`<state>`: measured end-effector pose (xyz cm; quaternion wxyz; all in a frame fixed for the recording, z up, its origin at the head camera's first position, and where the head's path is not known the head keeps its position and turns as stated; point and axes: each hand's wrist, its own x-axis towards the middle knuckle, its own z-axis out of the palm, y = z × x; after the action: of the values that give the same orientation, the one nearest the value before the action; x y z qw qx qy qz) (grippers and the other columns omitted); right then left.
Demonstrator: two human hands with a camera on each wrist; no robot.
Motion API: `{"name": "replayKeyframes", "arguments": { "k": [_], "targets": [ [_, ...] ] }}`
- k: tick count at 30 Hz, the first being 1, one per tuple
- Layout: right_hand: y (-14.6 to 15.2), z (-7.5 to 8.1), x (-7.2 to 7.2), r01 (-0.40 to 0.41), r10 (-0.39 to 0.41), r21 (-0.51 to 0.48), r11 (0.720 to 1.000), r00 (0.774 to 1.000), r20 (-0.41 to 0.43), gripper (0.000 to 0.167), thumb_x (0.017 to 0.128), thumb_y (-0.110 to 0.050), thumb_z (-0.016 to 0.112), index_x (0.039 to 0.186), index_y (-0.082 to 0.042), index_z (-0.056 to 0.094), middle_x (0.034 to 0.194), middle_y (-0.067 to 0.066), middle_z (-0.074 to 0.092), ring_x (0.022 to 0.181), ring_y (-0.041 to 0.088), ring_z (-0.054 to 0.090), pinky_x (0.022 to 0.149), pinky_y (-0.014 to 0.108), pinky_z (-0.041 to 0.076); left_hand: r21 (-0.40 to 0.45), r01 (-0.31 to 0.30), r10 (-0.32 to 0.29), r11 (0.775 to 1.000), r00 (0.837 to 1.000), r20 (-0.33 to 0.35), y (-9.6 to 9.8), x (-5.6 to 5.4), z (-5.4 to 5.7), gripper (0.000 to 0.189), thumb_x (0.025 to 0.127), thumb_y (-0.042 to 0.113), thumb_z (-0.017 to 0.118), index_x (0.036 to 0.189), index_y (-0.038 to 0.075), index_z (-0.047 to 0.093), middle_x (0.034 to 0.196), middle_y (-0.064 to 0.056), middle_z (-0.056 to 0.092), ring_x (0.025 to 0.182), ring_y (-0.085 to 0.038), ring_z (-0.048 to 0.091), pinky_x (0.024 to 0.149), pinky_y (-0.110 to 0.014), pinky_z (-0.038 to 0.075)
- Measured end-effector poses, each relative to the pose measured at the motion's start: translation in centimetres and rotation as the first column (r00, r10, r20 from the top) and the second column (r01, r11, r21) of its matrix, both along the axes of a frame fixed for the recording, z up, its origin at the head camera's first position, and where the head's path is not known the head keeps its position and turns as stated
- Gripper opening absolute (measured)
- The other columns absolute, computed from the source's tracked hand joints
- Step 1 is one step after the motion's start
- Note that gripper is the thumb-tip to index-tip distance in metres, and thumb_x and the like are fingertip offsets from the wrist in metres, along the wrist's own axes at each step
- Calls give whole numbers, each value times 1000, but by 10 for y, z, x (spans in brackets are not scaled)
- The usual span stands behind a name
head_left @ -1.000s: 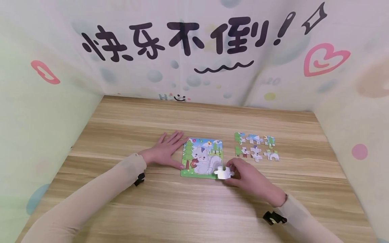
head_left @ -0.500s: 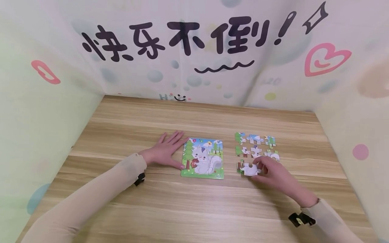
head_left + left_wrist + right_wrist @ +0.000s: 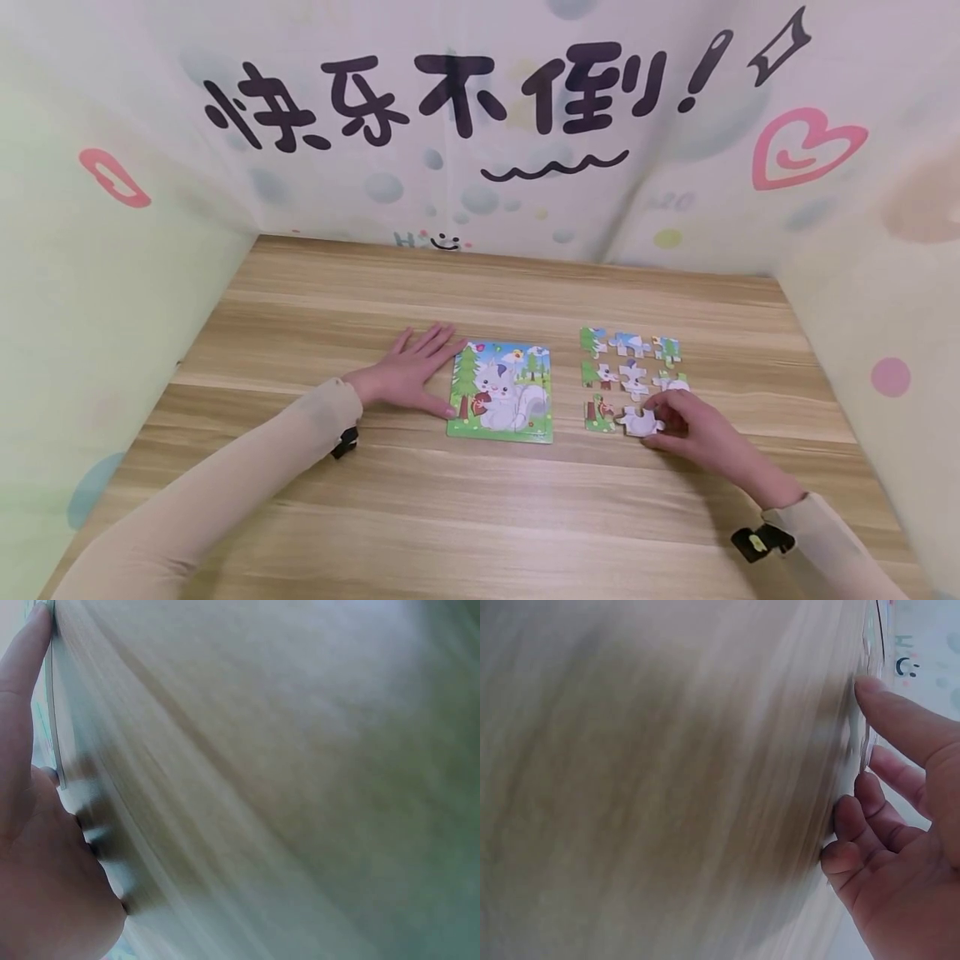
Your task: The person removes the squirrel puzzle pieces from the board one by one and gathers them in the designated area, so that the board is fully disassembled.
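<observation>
With its fingers spread, my left hand (image 3: pixel 411 373) rests flat on the table, thumb and index fingertip at the left edge of a square puzzle board (image 3: pixel 501 393) printed with a grey squirrel. My right hand (image 3: pixel 693 427) pinches a mostly white jigsaw piece (image 3: pixel 639 422) between thumb and index finger, low over the table in the bottom row of loose pieces. A tree-trunk jigsaw piece (image 3: pixel 599 414) lies just left of it. Seen from the right wrist, the other fingers (image 3: pixel 849 817) curl beneath the thumb, and the piece appears edge-on.
Several more jigsaw pieces lie in two rows behind, among them a blue-sky piece (image 3: pixel 630 343) and a squirrel-face piece (image 3: pixel 633 377). The wooden table (image 3: pixel 480 517) is walled by a printed white curtain (image 3: pixel 450 192) at the back and sides.
My right hand has carried the white jigsaw piece from the board's lower right corner rightward to the bottom row, beside the tree-trunk piece, which now shows fully. My left hand has stayed put.
</observation>
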<state>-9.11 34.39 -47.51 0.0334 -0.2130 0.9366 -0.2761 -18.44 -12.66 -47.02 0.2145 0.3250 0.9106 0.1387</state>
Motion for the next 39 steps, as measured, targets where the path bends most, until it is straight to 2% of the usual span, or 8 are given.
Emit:
{"name": "replayKeyframes", "arguments": {
  "k": [9, 18, 28, 34, 39],
  "targets": [
    [2, -1, -3, 9, -10, 17, 1000, 998, 69, 37, 86, -17, 87, 117, -9, 68, 93, -4, 54, 79, 7, 45, 64, 24, 43, -8, -1, 1, 1000, 1000, -3, -1, 1, 0, 117, 85, 71, 72, 169, 20, 9, 175, -13, -7, 161, -34, -10, 125, -64, -10],
    [6, -2, -3, -6, 6, 12, 1000, 1000, 7, 35, 86, -11, 86, 116, -7, 68, 91, -6, 57, 77, 6, 45, 62, 23, 42, -12, 8, -8, 1000, 1000, -11, -2, -1, -3, 116, 85, 72, 70, 169, 20, 9, 175, -12, -7, 161, -33, -10, 126, -63, -9],
    [10, 0, -6, -53, 52, -4, 999, 998, -26, 34, 85, -5, 85, 115, -6, 69, 90, -7, 58, 75, 4, 46, 61, 23, 43, -20, 13, -13, 1000, 1000, -14, -1, -3, -2, 117, 85, 73, 70, 169, 20, 9, 175, -12, -8, 161, -33, -11, 125, -63, -10],
    [13, -2, -6, -73, 73, -11, 997, 997, -17, 34, 86, -5, 84, 116, -7, 69, 89, -7, 57, 75, 4, 45, 60, 23, 42, -10, 14, -14, 1000, 1000, -9, -1, -3, -1, 116, 85, 72, 70, 169, 18, 10, 175, -14, -6, 161, -35, -10, 125, -64, -9],
    [12, -2, -5, -59, 59, -6, 998, 998, -4, 34, 86, -7, 85, 116, -7, 69, 90, -7, 57, 75, 5, 46, 61, 23, 43, -2, 15, -15, 1000, 1000, -8, -1, -2, 0, 115, 86, 71, 71, 169, 17, 11, 175, -15, -5, 161, -36, -8, 125, -65, -8]
  ]
}}
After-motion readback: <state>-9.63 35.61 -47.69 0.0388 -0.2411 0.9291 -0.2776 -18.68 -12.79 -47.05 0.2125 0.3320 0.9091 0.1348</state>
